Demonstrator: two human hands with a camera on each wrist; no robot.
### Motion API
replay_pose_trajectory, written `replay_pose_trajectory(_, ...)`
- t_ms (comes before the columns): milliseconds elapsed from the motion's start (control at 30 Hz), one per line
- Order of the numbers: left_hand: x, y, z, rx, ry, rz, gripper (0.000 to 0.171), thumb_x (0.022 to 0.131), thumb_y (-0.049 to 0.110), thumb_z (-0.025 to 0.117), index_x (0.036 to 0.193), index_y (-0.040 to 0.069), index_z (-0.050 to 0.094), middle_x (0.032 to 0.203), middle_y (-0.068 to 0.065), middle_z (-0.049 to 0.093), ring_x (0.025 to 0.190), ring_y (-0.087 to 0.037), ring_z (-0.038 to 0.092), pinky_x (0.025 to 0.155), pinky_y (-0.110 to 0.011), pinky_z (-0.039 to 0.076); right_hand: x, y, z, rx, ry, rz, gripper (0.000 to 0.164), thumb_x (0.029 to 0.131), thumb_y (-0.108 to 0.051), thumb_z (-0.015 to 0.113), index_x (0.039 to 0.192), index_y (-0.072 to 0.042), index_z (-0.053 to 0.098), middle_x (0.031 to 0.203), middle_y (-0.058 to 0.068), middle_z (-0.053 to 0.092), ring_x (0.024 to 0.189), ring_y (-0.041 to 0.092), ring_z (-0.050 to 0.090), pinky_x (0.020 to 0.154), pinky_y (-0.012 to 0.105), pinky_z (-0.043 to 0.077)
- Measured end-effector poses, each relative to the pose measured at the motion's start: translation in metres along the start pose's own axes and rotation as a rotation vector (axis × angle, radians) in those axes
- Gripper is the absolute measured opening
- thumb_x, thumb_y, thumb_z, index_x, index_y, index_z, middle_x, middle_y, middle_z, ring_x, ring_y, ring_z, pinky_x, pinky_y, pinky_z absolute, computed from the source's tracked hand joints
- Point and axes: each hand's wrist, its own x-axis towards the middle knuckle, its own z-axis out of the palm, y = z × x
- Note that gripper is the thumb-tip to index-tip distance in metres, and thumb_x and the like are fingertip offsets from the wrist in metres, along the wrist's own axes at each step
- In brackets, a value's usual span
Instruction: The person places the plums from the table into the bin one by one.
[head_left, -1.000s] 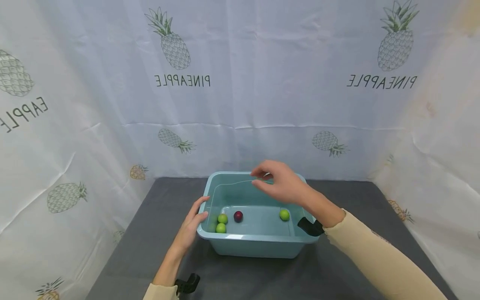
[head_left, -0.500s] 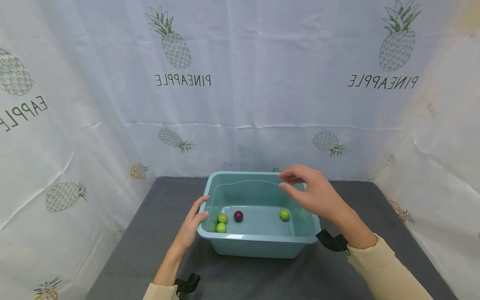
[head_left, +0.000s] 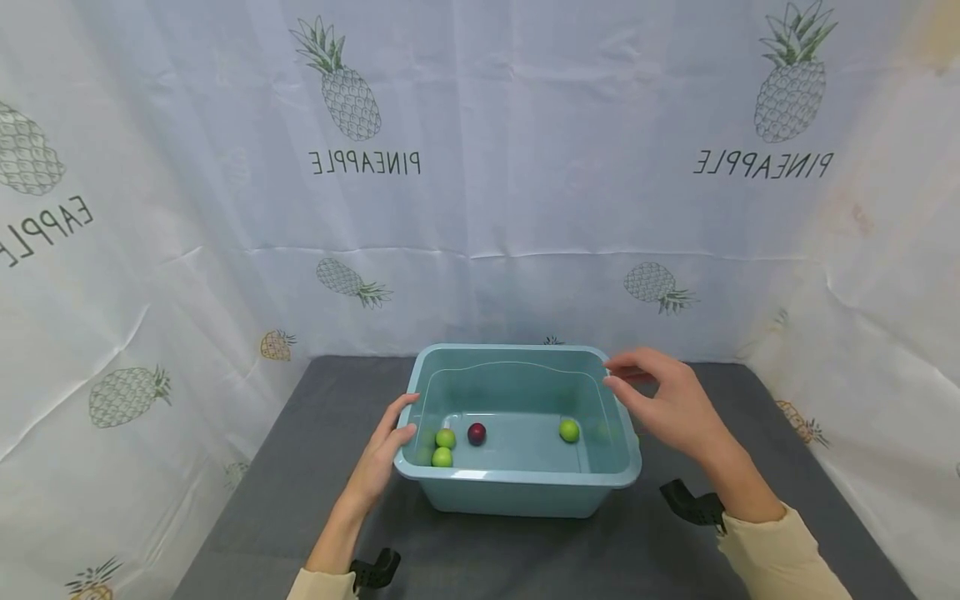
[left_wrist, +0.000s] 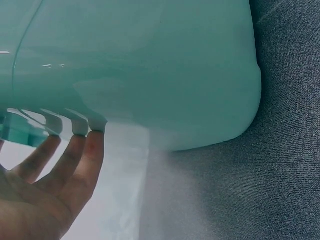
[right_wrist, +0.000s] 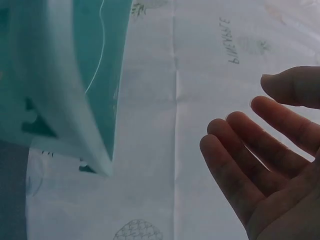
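Note:
A light teal plastic basin (head_left: 510, 493) stands on the dark grey cloth. My left hand (head_left: 375, 458) holds its left side, with the thumb at the rim; in the left wrist view the fingertips (left_wrist: 95, 137) press against the outer wall under the rim. Inside the basin lie two green round fruits (head_left: 445, 437) at the left, a dark red round fruit (head_left: 476, 433) beside them and another green fruit (head_left: 569, 430) at the right. My right hand (head_left: 675, 408) hovers by the right rim, fingers loosely bent and holding nothing; the right wrist view shows it apart from the basin.
Dark grey cloth (head_left: 300, 467) covers the table around the basin. White curtains (head_left: 510, 192) printed with pineapples hang behind and on both sides. A black strap mount sits on each wrist.
My right hand has moved from above the middle of the basin to the right, past its right rim. The left hand, basin and fruits have stayed in place.

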Motion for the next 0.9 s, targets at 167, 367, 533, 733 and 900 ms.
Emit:
replay_pose_trajectory(167,0.0,0.0,0.0,0.006,0.001,0.005,0.046,0.107,0.023,0.042,0.153,0.021,0.039,0.165,-0.013,0.021,0.146,-0.037,0.028,0.108,-0.064,0.025,-0.009,0.018,-0.001,0.005,0.047,0.101,0.019,0.095,-0.01,0.072,0.113,-0.007,0.072,0.107,0.005,0.071,0.095,0.006,0.064,0.083,0.012,0.046)
replay_pose_trajectory(367,0.0,-0.001,0.0,0.008,-0.002,0.004,0.047,0.107,0.024,0.041,0.153,0.02,0.039,0.165,-0.013,0.022,0.146,-0.038,0.028,0.108,-0.064,0.025,-0.019,0.046,0.002,0.011,0.064,0.235,0.023,0.099,-0.018,0.068,0.117,-0.004,0.07,0.11,0.011,0.07,0.094,-0.009,0.056,0.083,0.013,0.045)
replay_pose_trajectory(533,0.001,-0.002,0.0,-0.009,-0.014,0.011,0.048,0.107,0.024,0.042,0.154,0.019,0.038,0.166,-0.013,0.019,0.15,-0.038,0.021,0.11,-0.066,0.021,-0.03,0.073,0.014,0.014,0.081,0.297,0.026,0.1,-0.023,0.068,0.118,-0.004,0.069,0.111,0.013,0.07,0.093,-0.011,0.054,0.082,0.011,0.043)
replay_pose_trajectory(733,0.001,-0.002,0.0,0.0,-0.011,0.017,0.047,0.107,0.024,0.042,0.154,0.019,0.038,0.166,-0.013,0.02,0.151,-0.038,0.02,0.11,-0.067,0.021,-0.042,0.099,0.031,0.018,0.083,0.344,0.027,0.1,-0.023,0.068,0.119,-0.004,0.069,0.112,0.014,0.07,0.096,0.002,0.061,0.081,0.01,0.043)
replay_pose_trajectory(900,0.001,-0.003,-0.001,0.003,-0.006,0.018,0.046,0.107,0.024,0.042,0.153,0.02,0.039,0.166,-0.012,0.02,0.151,-0.037,0.02,0.11,-0.067,0.021,-0.051,0.113,0.043,0.008,0.054,0.369,0.028,0.099,-0.022,0.069,0.12,-0.003,0.069,0.113,0.013,0.07,0.101,0.024,0.065,0.082,0.012,0.045)
